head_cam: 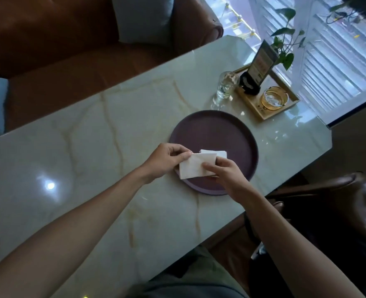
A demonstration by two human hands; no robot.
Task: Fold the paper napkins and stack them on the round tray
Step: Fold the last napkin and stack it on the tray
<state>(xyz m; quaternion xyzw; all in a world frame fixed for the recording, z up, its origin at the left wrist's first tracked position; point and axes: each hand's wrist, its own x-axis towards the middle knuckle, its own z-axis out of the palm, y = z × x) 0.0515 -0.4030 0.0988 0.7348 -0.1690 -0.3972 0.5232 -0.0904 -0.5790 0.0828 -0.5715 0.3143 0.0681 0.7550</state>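
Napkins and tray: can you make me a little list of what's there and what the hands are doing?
held napkin: white, folded, pinched by both hands over the tray's near edge
left hand: grips its left end
right hand: grips its right side
napkin on tray: folded, lying behind the held one
round tray: purple, on the marble table
also there: glass, wooden tray
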